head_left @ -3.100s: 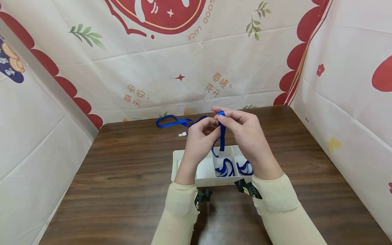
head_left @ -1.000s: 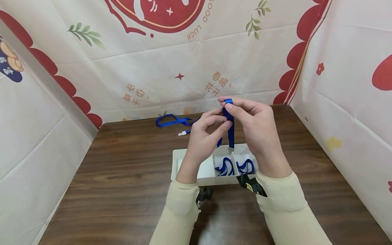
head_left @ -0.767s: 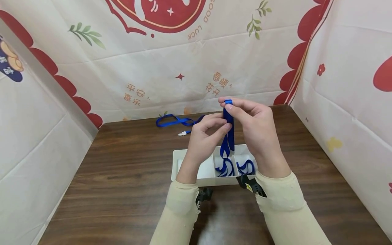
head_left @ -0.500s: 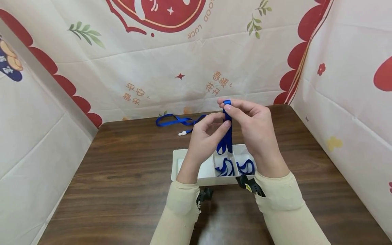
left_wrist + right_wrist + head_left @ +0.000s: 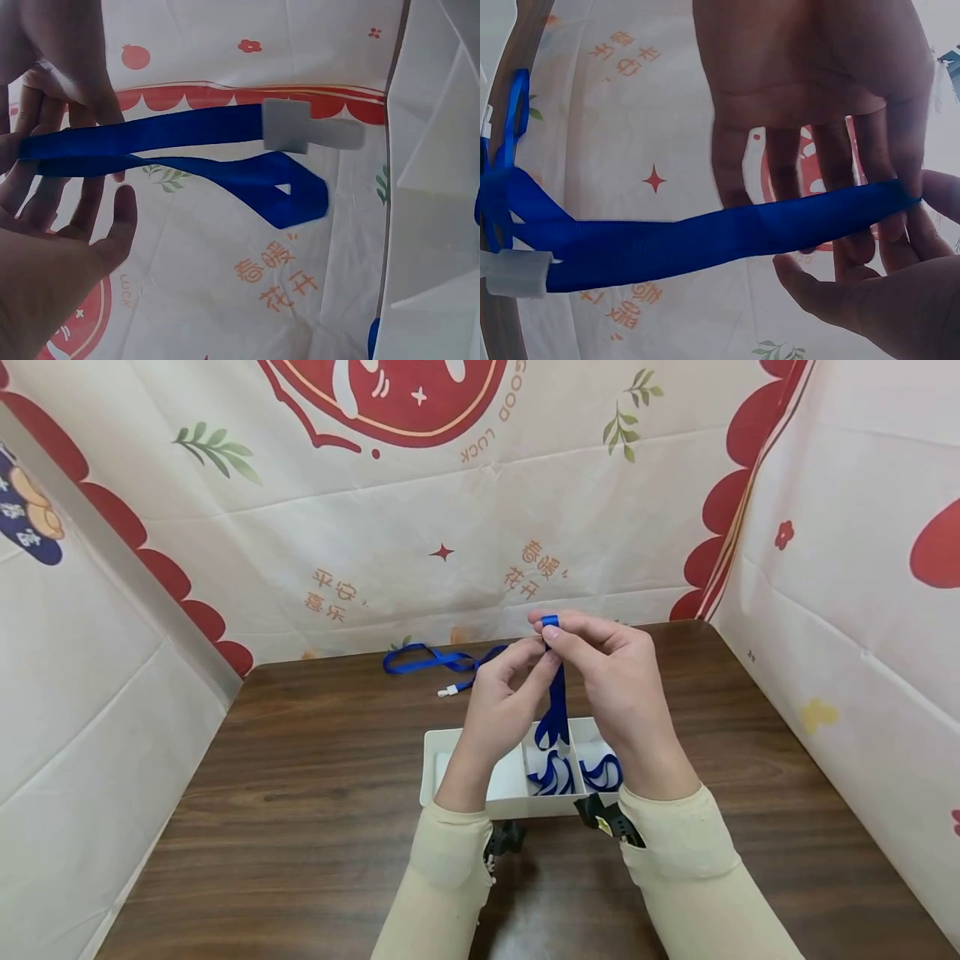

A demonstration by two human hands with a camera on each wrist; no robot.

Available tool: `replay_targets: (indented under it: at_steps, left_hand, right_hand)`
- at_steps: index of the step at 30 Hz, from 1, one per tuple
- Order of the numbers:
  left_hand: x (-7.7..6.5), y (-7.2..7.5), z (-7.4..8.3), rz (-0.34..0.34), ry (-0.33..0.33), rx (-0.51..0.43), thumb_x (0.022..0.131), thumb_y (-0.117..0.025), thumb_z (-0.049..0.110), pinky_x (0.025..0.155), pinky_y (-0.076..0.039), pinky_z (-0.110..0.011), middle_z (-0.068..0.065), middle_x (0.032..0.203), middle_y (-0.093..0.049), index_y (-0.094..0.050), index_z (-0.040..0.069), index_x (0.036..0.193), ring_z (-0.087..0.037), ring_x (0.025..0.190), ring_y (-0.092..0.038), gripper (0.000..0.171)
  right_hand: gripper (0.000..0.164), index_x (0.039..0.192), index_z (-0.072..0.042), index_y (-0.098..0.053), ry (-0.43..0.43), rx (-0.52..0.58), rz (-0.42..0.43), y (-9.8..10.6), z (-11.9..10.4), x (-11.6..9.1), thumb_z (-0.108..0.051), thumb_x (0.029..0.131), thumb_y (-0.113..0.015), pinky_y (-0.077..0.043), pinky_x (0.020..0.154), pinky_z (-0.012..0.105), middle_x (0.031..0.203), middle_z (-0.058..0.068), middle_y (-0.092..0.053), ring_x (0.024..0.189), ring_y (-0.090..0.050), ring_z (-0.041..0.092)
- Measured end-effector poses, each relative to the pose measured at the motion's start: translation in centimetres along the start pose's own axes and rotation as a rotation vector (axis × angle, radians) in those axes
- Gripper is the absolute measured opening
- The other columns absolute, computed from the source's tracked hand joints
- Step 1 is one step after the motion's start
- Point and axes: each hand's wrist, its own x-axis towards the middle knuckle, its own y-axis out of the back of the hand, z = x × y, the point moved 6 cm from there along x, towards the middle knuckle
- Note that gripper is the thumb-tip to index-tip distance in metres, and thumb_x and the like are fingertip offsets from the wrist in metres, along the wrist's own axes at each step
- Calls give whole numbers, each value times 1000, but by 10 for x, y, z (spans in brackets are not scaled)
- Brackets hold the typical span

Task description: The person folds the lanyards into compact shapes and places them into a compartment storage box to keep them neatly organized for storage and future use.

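Note:
Both hands hold a folded blue lanyard upright over a white divided tray. My right hand pinches its top fold between thumb and index finger. Just below, the thumb and fingertips of my left hand pinch the same strap. The folded lengths hang together above the tray's middle compartment. In the left wrist view, a whitish plastic clip shows on the end of one length, beside a looped end of the strap. Folded blue lanyards lie in the middle compartment and the right compartment.
Another blue lanyard lies loosely looped at the back of the brown wooden table, its white clip toward the tray. Printed cloth walls in the table at the back and both sides. My left forearm overlaps the tray's left compartment.
Both hands rose to the right, then came down slightly with the lanyard. My left fingertips are now closer beneath my right thumb. The strap's hanging lengths have come together.

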Motion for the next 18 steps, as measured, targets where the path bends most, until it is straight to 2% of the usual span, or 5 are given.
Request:
replay_targets:
  at_steps: [3,6,8,11,18]
  left_hand:
    - [0,-1,-1,-1,20,-79,112,-51,12,107,-53,-28,-19,129,-68,-66,-5,126,-12,120,-64,27]
    - [1,0,-3,28,51,-219,114,-45,12,99,-52,-27,-10,121,-67,-57,-7,127,-9,113,-63,26]
    - [2,1,-5,63,65,-311,114,-43,11,93,-50,-27,1,116,-69,-54,-3,125,-8,106,-63,21]
    - [2,5,-8,113,75,-395,113,-44,7,87,-49,-24,13,110,-73,-55,2,123,-5,100,-67,16]
    - [4,6,-10,134,93,-503,106,-53,-7,89,-57,-18,13,106,-78,-65,2,117,-4,99,-71,18]
  right_hand:
    - [26,122,-1,-79,-12,-2,2,1,2,-1,-16,102,-73,-51,107,31,111,-7,-82,124,-67,21]
    - [26,122,0,-78,-14,19,5,2,3,0,-16,102,-72,-52,105,30,110,-6,-83,122,-67,21]
    - [26,122,0,-79,-9,32,3,2,2,0,-16,103,-71,-52,104,29,110,-6,-83,123,-67,22]
    - [23,120,-2,-80,-9,65,-5,1,1,0,-14,103,-70,-52,105,30,110,-5,-83,124,-66,24]
    - [17,112,-8,-84,-13,134,-25,-3,0,1,-8,103,-69,-52,105,31,107,-3,-83,120,-69,23]
